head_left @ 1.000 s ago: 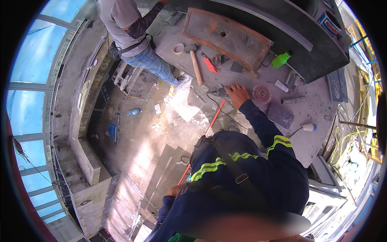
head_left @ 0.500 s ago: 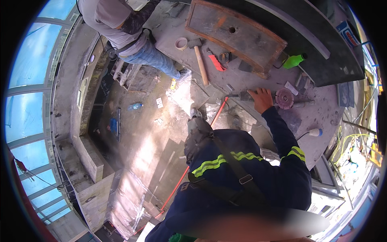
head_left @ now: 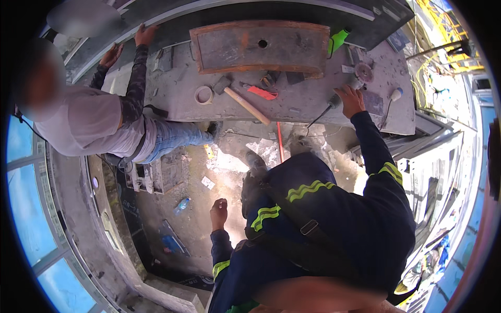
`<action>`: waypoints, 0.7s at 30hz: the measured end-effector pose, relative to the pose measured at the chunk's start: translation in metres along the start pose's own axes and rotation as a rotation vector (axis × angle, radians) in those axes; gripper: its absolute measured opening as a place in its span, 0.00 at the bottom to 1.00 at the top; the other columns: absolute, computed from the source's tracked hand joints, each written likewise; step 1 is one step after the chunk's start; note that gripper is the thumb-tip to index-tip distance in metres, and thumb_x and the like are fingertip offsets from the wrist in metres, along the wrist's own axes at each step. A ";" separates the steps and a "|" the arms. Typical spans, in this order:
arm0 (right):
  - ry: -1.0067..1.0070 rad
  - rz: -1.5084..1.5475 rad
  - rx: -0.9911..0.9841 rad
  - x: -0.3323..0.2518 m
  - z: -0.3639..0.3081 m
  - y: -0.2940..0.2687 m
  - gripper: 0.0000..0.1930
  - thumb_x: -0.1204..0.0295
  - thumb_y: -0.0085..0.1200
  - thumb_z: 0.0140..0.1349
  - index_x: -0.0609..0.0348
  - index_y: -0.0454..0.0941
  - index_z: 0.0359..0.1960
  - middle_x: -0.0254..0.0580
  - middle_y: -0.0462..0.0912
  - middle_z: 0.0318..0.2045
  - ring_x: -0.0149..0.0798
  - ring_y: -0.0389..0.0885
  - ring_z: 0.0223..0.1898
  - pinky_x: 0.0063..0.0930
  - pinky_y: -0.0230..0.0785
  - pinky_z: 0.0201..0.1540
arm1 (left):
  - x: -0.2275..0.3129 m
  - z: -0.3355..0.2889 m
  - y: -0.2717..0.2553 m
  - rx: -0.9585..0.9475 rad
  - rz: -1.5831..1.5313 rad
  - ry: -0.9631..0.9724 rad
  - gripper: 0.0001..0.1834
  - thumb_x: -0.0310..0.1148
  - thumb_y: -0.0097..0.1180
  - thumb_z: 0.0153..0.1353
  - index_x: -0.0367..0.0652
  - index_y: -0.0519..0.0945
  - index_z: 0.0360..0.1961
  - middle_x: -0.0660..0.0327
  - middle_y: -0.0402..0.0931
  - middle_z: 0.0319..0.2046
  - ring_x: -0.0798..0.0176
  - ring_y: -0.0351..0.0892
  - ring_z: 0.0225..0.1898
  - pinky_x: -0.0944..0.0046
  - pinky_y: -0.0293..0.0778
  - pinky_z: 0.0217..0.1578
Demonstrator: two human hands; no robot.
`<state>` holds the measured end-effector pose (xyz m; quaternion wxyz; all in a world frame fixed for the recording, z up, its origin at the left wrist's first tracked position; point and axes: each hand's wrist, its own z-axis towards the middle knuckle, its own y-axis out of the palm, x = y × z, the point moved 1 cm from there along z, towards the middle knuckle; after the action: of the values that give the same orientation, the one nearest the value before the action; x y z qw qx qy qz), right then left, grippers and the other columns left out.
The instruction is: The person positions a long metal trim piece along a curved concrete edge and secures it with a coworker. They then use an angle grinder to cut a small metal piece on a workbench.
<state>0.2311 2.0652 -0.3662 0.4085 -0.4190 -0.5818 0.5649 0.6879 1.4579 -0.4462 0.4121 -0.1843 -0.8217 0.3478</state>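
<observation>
My right hand (head_left: 350, 103) is over the stone-grey worktop (head_left: 182, 112), its fingers bent around the body of an angle grinder. The grinder's round reddish disc (head_left: 364, 72) shows beyond my fingers, and its dark cord trails toward the worktop's near edge. In front of my body, above the floor, my left hand (head_left: 219, 214) is raised with its fingers curled in; I see nothing in it. Left of the grinder lie a wooden-handled hammer (head_left: 247, 105), a red-handled tool (head_left: 262, 93) and a roll of tape (head_left: 203, 95).
A rust-edged panel with a hole (head_left: 237, 49) lies at the back, beside a green bottle (head_left: 338, 41). At left, a co-worker in a light shirt (head_left: 83, 122) has both hands near a long metal strip (head_left: 151, 23). A plastic bottle (head_left: 182, 204) lies on the floor.
My view has turned, and the worktop now stretches straight across ahead of me. My left hand has come into sight. The co-worker's arms now reach toward the metal strip. My right hand stays at the grinder.
</observation>
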 end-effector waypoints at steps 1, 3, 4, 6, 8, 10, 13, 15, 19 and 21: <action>0.067 0.072 -0.010 -0.007 -0.017 -0.003 0.39 0.82 0.62 0.56 0.39 0.77 0.73 0.47 0.72 0.74 0.54 0.69 0.77 0.57 0.61 0.77 | 0.010 0.033 -0.017 0.019 0.038 0.057 0.15 0.41 0.61 0.75 0.43 0.88 0.51 0.48 0.91 0.42 0.44 0.92 0.46 0.49 0.84 0.47; 0.203 0.201 -0.045 -0.012 -0.056 -0.009 0.39 0.77 0.66 0.57 0.40 0.76 0.74 0.50 0.71 0.75 0.56 0.70 0.77 0.54 0.64 0.77 | 0.041 0.087 -0.036 0.032 0.037 0.126 0.16 0.43 0.60 0.76 0.42 0.88 0.53 0.46 0.91 0.44 0.44 0.92 0.47 0.49 0.84 0.49; 0.279 0.257 -0.073 -0.011 -0.076 -0.011 0.39 0.75 0.67 0.57 0.41 0.76 0.74 0.51 0.71 0.76 0.57 0.70 0.76 0.53 0.64 0.77 | 0.061 0.110 -0.039 0.013 -0.007 0.146 0.17 0.43 0.61 0.76 0.41 0.88 0.53 0.45 0.91 0.45 0.44 0.92 0.48 0.49 0.84 0.50; 0.450 0.357 -0.109 0.002 -0.116 -0.012 0.38 0.72 0.69 0.58 0.42 0.76 0.74 0.52 0.70 0.77 0.58 0.71 0.76 0.52 0.67 0.77 | 0.110 0.147 -0.030 -0.046 -0.087 0.219 0.17 0.42 0.61 0.77 0.41 0.87 0.55 0.45 0.91 0.45 0.47 0.92 0.48 0.51 0.84 0.51; 0.654 0.455 -0.151 0.024 -0.155 -0.008 0.36 0.68 0.69 0.61 0.44 0.76 0.73 0.51 0.69 0.78 0.59 0.73 0.75 0.51 0.69 0.76 | 0.170 0.160 -0.004 -0.126 -0.153 0.310 0.18 0.42 0.63 0.77 0.40 0.87 0.57 0.46 0.91 0.46 0.51 0.92 0.49 0.53 0.83 0.52; 0.706 0.513 -0.044 0.052 -0.182 -0.003 0.31 0.64 0.70 0.62 0.48 0.82 0.69 0.54 0.79 0.70 0.59 0.80 0.69 0.47 0.73 0.73 | 0.234 0.155 0.031 -0.247 -0.220 0.348 0.20 0.41 0.64 0.77 0.37 0.86 0.60 0.51 0.91 0.47 0.61 0.90 0.49 0.59 0.82 0.52; 0.796 0.661 0.088 0.093 -0.205 0.012 0.28 0.61 0.69 0.62 0.51 0.85 0.65 0.54 0.87 0.62 0.60 0.85 0.63 0.47 0.75 0.69 | 0.331 0.125 0.083 -0.470 -0.247 0.491 0.21 0.41 0.65 0.76 0.37 0.86 0.61 0.53 0.91 0.49 0.61 0.90 0.50 0.60 0.82 0.54; 0.808 0.720 0.169 0.124 -0.206 0.023 0.28 0.60 0.68 0.63 0.52 0.84 0.65 0.56 0.87 0.60 0.61 0.85 0.61 0.47 0.76 0.68 | 0.387 0.098 0.115 -0.569 -0.206 0.585 0.20 0.41 0.65 0.76 0.37 0.86 0.61 0.53 0.91 0.50 0.61 0.90 0.50 0.59 0.82 0.54; 0.875 0.789 0.317 0.202 -0.187 0.044 0.29 0.58 0.67 0.66 0.49 0.80 0.68 0.61 0.87 0.54 0.62 0.86 0.57 0.51 0.78 0.63 | 0.480 0.057 0.188 -0.660 -0.066 0.706 0.19 0.40 0.65 0.76 0.38 0.87 0.60 0.52 0.90 0.51 0.60 0.90 0.51 0.59 0.81 0.55; 0.896 0.797 0.428 0.231 -0.165 0.052 0.31 0.57 0.67 0.67 0.44 0.76 0.72 0.61 0.84 0.55 0.63 0.86 0.57 0.53 0.78 0.61 | 0.519 0.039 0.224 -0.638 0.019 0.731 0.19 0.40 0.65 0.76 0.39 0.87 0.59 0.52 0.90 0.51 0.60 0.89 0.51 0.59 0.81 0.55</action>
<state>0.3162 2.3374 -0.4127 0.4453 -0.7081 -0.0284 0.5472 0.3529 1.9020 -0.3401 0.5935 -0.4190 -0.6872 -0.0055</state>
